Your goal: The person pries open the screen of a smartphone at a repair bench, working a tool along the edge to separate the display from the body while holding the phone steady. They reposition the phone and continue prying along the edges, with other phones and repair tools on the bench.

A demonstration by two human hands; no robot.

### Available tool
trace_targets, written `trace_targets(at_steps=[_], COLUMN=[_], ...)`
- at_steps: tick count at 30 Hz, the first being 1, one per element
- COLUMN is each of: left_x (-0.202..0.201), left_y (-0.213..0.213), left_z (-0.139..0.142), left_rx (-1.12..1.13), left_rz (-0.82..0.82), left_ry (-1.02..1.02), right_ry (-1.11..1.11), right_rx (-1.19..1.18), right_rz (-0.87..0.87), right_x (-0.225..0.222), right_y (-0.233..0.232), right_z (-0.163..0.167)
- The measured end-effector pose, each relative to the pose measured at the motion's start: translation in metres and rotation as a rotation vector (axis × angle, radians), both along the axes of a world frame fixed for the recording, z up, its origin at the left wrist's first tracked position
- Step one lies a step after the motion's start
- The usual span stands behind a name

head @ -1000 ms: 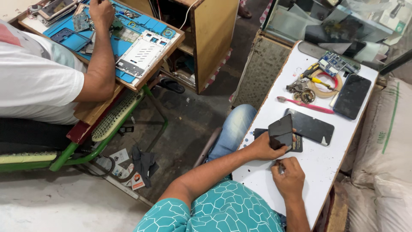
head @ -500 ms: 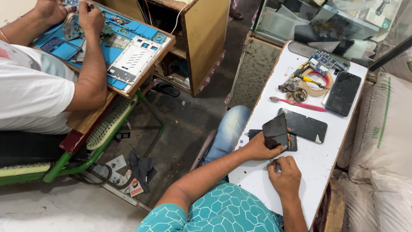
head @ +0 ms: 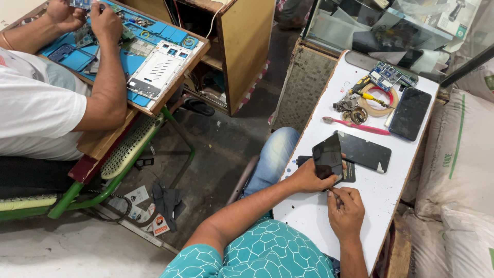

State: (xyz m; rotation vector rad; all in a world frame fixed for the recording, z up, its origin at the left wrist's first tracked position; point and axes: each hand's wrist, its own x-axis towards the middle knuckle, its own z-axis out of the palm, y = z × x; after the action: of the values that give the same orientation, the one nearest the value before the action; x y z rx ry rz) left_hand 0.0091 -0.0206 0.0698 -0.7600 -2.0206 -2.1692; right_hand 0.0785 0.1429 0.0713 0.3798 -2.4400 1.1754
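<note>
Unmoved, left hand [head: 309, 177] grips tilted phone [head: 328, 156]; right hand [head: 346, 212] pinches thin tool [head: 335, 194] below.

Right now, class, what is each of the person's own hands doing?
Left hand: closed on a dark phone, tilted up off the white table.
Right hand: closed on a thin tool.

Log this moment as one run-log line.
left hand: tilts black phone up | right hand: thin tool at its lower edge | white table
</note>
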Motion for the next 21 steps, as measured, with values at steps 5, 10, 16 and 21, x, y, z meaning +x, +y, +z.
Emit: trace_targets(at_steps=[5, 10, 16, 21], left_x=[0.0, 0.0005, 0.0011, 0.0008], left_y=[0.0004, 0.0008, 0.0009, 0.0008], left_z=[-0.0003, -0.0009, -0.0029, -0.0009], left_rx=[0.037, 0.026, 0.012, 0.036], left_rz=[-0.04, -0.007, 0.018, -0.008], left_ry=[-0.091, -0.019, 0.019, -0.07], right_ry=[0.013, -0.018, -0.002, 0.02], right_rx=[-0.002, -0.014, -0.011, -0.026], right_rz=[-0.022, -0.102, -0.083, -0.036], right_x=[-0.0006, 0.0002, 0.0003, 0.0], right_y=[0.004, 0.0073, 0.0059, 0.0043], right_z=[-0.0041, -0.0038, -0.0042, -0.002])
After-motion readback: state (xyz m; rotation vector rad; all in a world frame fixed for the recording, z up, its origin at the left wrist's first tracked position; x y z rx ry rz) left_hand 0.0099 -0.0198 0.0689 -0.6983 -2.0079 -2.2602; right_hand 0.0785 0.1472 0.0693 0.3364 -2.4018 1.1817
